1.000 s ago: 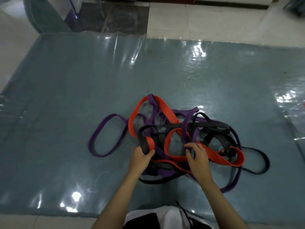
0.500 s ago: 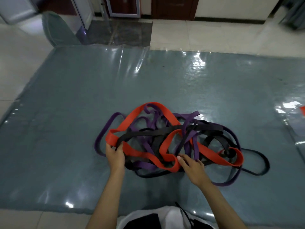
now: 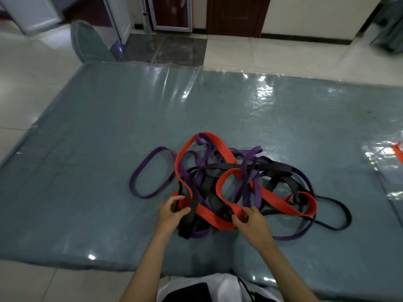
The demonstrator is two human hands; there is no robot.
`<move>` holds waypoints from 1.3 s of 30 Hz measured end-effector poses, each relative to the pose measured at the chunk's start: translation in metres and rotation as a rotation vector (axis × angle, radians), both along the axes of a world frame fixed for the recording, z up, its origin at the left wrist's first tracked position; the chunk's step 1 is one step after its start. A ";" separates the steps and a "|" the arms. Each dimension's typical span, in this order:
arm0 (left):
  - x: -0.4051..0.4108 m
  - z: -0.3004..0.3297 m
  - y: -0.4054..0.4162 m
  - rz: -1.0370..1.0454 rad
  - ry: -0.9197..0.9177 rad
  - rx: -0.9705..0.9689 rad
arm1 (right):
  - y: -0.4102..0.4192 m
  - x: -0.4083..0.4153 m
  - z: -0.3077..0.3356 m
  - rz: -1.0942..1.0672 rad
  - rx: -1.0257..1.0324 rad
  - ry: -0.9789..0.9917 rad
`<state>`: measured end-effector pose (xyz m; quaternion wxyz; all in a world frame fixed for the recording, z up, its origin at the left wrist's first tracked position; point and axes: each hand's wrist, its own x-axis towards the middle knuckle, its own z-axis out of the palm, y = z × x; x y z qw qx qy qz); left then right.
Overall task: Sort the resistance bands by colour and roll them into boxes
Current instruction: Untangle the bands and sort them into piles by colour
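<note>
A tangle of resistance bands lies on a grey-blue mat (image 3: 87, 182) covered in clear plastic. A wide red band (image 3: 214, 147) loops through the pile, with purple bands (image 3: 150, 173) and black bands (image 3: 272, 168) woven around it. My left hand (image 3: 172, 212) grips a black band together with the red band at the near left of the pile. My right hand (image 3: 253, 225) pinches the red band at the near middle. No boxes are in view.
A thin black loop (image 3: 340, 216) trails out to the right of the pile. A red scrap (image 3: 398, 150) shows at the right edge under the plastic. Tiled floor (image 3: 32, 79) surrounds the mat; doors (image 3: 235, 14) stand at the back.
My left hand had pulled the red band out to the left; it has since moved back in toward the pile. My right hand stays on the red band. The camera view has tilted up.
</note>
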<state>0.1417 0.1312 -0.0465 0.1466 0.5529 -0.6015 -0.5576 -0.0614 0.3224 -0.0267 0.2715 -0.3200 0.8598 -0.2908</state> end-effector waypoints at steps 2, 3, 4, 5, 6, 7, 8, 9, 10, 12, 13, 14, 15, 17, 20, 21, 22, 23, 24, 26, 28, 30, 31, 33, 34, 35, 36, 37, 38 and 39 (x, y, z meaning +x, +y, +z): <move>0.002 0.001 0.003 -0.038 -0.032 -0.086 | -0.003 -0.001 0.001 -0.138 -0.053 -0.138; 0.001 0.001 0.004 -0.059 -0.062 -0.125 | -0.005 -0.001 0.001 -0.205 -0.082 -0.229; -0.001 0.001 0.005 -0.079 -0.088 -0.160 | -0.005 -0.002 0.000 -0.264 -0.128 -0.331; -0.003 0.000 0.005 -0.098 -0.102 -0.177 | -0.006 -0.002 0.000 -0.304 -0.168 -0.411; -0.007 0.000 0.005 -0.126 -0.115 -0.175 | -0.006 -0.002 -0.001 -0.328 -0.204 -0.466; -0.010 0.000 0.006 -0.165 -0.135 -0.158 | -0.006 -0.003 -0.001 -0.351 -0.225 -0.503; -0.012 0.000 0.005 -0.208 -0.152 -0.150 | -0.006 -0.005 -0.001 -0.380 -0.248 -0.543; -0.013 0.000 0.003 -0.246 -0.157 -0.167 | -0.006 -0.007 -0.001 -0.412 -0.268 -0.583; -0.012 -0.001 0.000 -0.283 -0.157 -0.210 | -0.007 -0.009 -0.001 -0.439 -0.289 -0.624; -0.011 -0.001 -0.008 -0.409 -0.172 -0.292 | -0.007 -0.012 0.001 -0.467 -0.312 -0.685; -0.010 -0.001 -0.010 -0.489 -0.198 -0.302 | -0.007 -0.013 0.003 -0.471 -0.319 -0.703; -0.011 0.000 -0.012 -0.556 -0.243 -0.309 | -0.008 -0.014 0.005 -0.469 -0.329 -0.713; -0.012 -0.001 -0.014 -0.600 -0.308 -0.332 | -0.008 -0.015 0.006 -0.464 -0.340 -0.713; -0.014 -0.003 -0.015 -0.623 -0.492 -0.399 | -0.010 -0.017 0.010 -0.451 -0.368 -0.701; -0.019 0.000 -0.015 -0.580 -0.675 -0.513 | -0.015 -0.020 0.014 -0.448 -0.424 -0.700; -0.021 0.001 -0.016 -0.558 -0.690 -0.572 | -0.017 -0.021 0.014 -0.446 -0.433 -0.701; -0.021 0.002 -0.018 -0.525 -0.676 -0.632 | -0.019 -0.022 0.015 -0.445 -0.438 -0.705; -0.020 0.003 -0.022 -0.477 -0.624 -0.681 | -0.021 -0.023 0.015 -0.450 -0.443 -0.715; -0.019 0.005 -0.027 -0.425 -0.536 -0.701 | -0.023 -0.024 0.014 -0.457 -0.449 -0.731; -0.013 0.014 -0.042 -0.366 -0.311 -0.604 | -0.026 -0.026 0.013 -0.478 -0.462 -0.766; -0.004 0.023 -0.060 -0.421 -0.171 -0.407 | -0.030 -0.028 0.010 -0.504 -0.468 -0.794; 0.007 0.028 -0.075 -0.485 -0.084 -0.308 | -0.036 -0.030 0.008 -0.520 -0.461 -0.809; 0.010 0.028 -0.081 -0.454 -0.035 -0.283 | -0.038 -0.030 0.006 -0.517 -0.451 -0.804; 0.017 0.027 -0.090 -0.271 0.065 -0.278 | -0.043 -0.032 0.003 -0.513 -0.424 -0.776; 0.019 0.027 -0.093 -0.133 0.101 -0.292 | -0.046 -0.032 0.000 -0.519 -0.413 -0.761; 0.021 0.027 -0.097 0.014 0.124 -0.305 | -0.047 -0.033 -0.002 -0.524 -0.404 -0.752; 0.023 0.027 -0.100 0.154 0.137 -0.316 | -0.049 -0.033 -0.005 -0.522 -0.391 -0.748; 0.024 0.028 -0.103 0.271 0.140 -0.319 | -0.050 -0.033 -0.008 -0.511 -0.376 -0.743; 0.025 0.029 -0.106 0.354 0.131 -0.318 | -0.052 -0.033 -0.010 -0.497 -0.362 -0.735; 0.026 0.030 -0.108 0.404 0.113 -0.320 | -0.054 -0.032 -0.012 -0.485 -0.351 -0.725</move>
